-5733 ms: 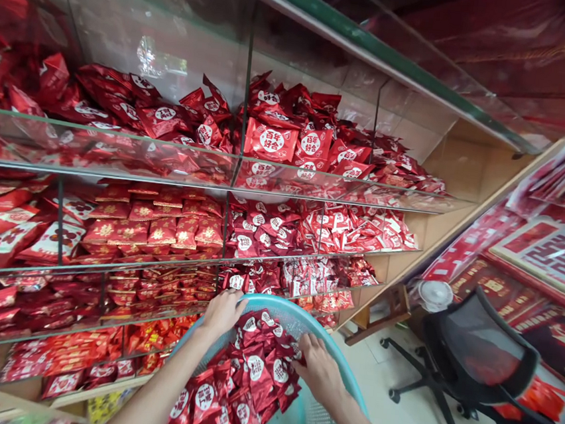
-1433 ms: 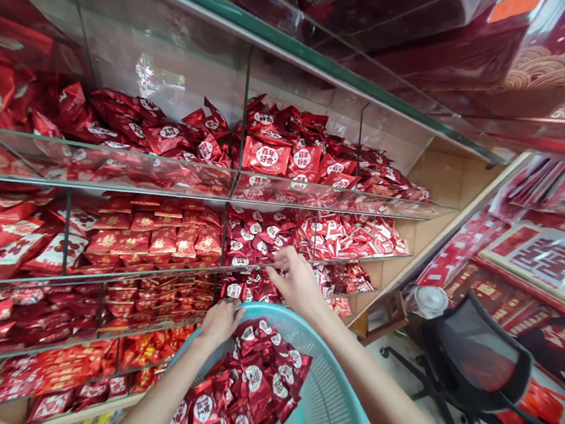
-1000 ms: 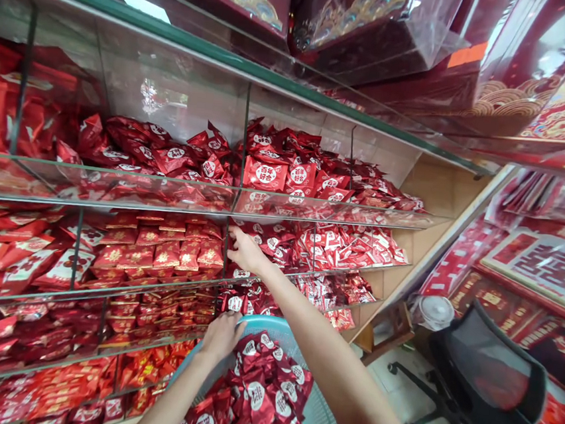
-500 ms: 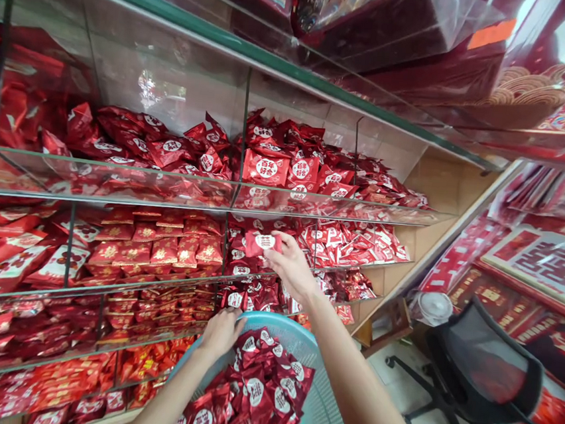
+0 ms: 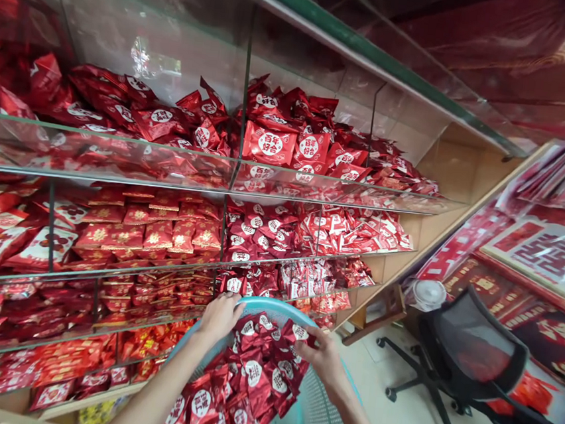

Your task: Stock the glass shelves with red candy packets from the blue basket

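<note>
Our left hand (image 5: 218,317) curls its fingers over the rim of the turquoise basket (image 5: 319,421); holding firm there should keep it steady. Our right hand (image 5: 325,359) has its fingers narrow at the edge of a dark-red packet (image 5: 295,331) atop the heap inside; pinching or merely touching, we cannot tell. A light touch suits such glossy, crinkled, pillow-shaped wrappers. The plastic wall is finely perforated.
</note>
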`<act>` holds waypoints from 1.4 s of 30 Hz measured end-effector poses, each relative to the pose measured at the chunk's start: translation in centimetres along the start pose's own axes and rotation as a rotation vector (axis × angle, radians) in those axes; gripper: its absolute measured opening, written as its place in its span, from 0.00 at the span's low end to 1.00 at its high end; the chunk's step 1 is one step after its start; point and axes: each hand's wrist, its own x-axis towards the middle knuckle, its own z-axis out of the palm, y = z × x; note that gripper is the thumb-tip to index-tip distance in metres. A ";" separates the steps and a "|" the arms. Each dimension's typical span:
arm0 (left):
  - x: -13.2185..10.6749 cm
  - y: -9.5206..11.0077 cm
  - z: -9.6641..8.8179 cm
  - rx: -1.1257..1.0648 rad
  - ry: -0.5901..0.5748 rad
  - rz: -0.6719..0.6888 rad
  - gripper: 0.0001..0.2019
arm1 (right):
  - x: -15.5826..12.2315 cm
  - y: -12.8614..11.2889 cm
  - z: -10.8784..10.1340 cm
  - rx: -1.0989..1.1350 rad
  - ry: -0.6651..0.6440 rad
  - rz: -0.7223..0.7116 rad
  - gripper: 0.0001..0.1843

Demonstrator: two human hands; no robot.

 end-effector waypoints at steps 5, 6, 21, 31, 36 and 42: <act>0.1 0.1 -0.1 0.002 -0.005 0.014 0.21 | 0.2 2.6 0.3 -0.109 0.174 -0.078 0.25; 0.1 0.1 -0.2 0.006 -0.005 0.013 0.20 | 0.1 2.6 0.6 -0.097 0.190 -0.073 0.26; 0.1 -0.3 0.0 0.011 0.020 0.060 0.19 | -0.2 5.5 1.8 0.035 0.183 0.066 0.29; 0.3 -0.8 0.4 0.009 0.034 0.073 0.19 | -1.3 4.6 2.5 -0.717 0.157 -0.115 0.20; 0.3 -0.8 0.4 0.014 0.021 0.078 0.19 | -1.5 4.3 2.3 -0.758 0.124 -0.156 0.18; 0.4 -0.8 0.6 0.016 0.020 0.073 0.19 | -1.5 4.9 2.5 -0.759 0.116 -0.146 0.17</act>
